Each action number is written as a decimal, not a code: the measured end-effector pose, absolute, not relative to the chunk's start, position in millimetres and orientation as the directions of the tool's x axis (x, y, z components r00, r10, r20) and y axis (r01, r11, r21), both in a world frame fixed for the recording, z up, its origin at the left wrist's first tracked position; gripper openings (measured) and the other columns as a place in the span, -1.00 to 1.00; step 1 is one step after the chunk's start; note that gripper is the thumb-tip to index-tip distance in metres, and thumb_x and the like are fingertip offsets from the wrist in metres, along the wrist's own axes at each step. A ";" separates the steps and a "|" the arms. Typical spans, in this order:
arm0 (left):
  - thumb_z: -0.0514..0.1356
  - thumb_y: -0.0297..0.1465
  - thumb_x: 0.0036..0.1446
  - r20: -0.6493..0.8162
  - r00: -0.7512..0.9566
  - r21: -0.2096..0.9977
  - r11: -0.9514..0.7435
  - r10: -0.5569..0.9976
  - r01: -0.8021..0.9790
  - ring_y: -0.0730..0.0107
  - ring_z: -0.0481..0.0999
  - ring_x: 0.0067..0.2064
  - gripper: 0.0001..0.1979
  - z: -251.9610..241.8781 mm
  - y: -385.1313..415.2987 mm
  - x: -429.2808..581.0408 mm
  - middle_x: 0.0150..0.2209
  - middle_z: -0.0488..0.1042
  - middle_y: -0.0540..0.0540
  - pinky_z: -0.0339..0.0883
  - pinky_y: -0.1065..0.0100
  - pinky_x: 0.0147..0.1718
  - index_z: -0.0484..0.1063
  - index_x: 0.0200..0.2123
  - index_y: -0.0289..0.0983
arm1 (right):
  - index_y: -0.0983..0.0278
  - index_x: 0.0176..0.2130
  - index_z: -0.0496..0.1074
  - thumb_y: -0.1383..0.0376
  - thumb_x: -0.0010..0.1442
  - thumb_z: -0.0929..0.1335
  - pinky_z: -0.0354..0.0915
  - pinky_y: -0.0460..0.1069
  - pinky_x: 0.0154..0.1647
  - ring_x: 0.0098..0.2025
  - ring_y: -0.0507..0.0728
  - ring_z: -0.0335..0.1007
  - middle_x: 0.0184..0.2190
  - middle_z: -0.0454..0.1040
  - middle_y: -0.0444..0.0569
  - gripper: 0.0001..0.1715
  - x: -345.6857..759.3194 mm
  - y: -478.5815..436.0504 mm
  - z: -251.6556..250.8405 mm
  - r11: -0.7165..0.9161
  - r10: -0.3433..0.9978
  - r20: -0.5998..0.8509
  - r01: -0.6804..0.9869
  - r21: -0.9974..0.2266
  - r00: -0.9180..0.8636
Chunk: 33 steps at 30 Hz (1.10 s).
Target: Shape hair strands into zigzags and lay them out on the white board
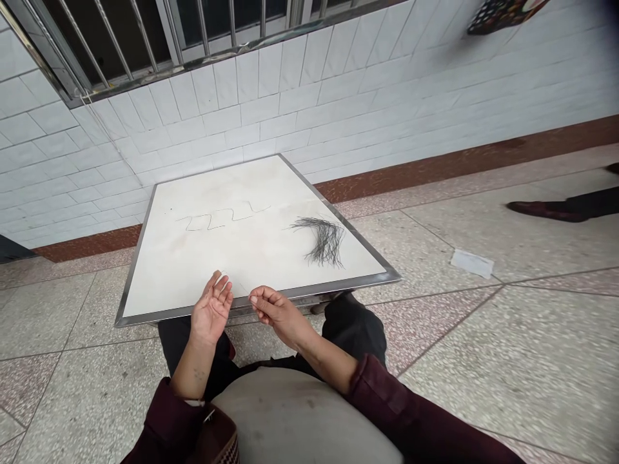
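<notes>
A white board with a metal rim (145,245) rests on my lap, tilted. On its right part lies a bundle of thin dark strands (323,238). A fine wire bent in zigzags (222,219) lies across the board's middle. My left hand (211,308) is at the board's near edge, palm turned up, fingers loosely stretched. My right hand (273,310) is beside it at the same edge, thumb and fingers pinched together. A very thin strand seems to run between the two hands; it is barely visible.
The tiled wall (338,90) and a barred window (145,32) stand behind the board. Another person's dark shoe (546,209) is on the floor at the right. A scrap of white paper (471,263) lies on the stone floor.
</notes>
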<state>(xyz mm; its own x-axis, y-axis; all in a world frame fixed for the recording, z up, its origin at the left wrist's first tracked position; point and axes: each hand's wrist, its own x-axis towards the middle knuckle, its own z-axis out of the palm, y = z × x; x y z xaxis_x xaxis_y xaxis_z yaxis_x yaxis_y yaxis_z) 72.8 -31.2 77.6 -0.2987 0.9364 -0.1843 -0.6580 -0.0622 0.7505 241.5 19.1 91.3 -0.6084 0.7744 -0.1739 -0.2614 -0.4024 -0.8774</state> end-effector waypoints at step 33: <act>0.31 -0.23 0.04 -0.171 -0.437 0.931 0.000 0.883 -0.364 0.47 0.44 -0.34 -0.59 94.8 -36.8 105.1 -0.39 0.45 -0.02 0.33 0.41 -0.34 0.49 -0.04 -0.28 | 0.24 -0.29 0.48 0.39 0.11 0.36 0.30 -0.08 -0.37 -0.40 0.03 0.33 -0.42 0.42 -0.10 -0.88 237.7 11.8 74.2 0.421 0.832 0.337 0.105 -0.901 -0.440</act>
<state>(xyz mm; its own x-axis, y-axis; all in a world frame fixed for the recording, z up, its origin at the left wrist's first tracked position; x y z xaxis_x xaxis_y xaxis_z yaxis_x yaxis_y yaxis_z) 105.1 -36.8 94.8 -0.4374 0.8828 -0.1711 -0.3639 0.0002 0.9315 237.7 11.8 74.2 -0.4397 0.8324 0.3374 0.1046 0.4206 -0.9012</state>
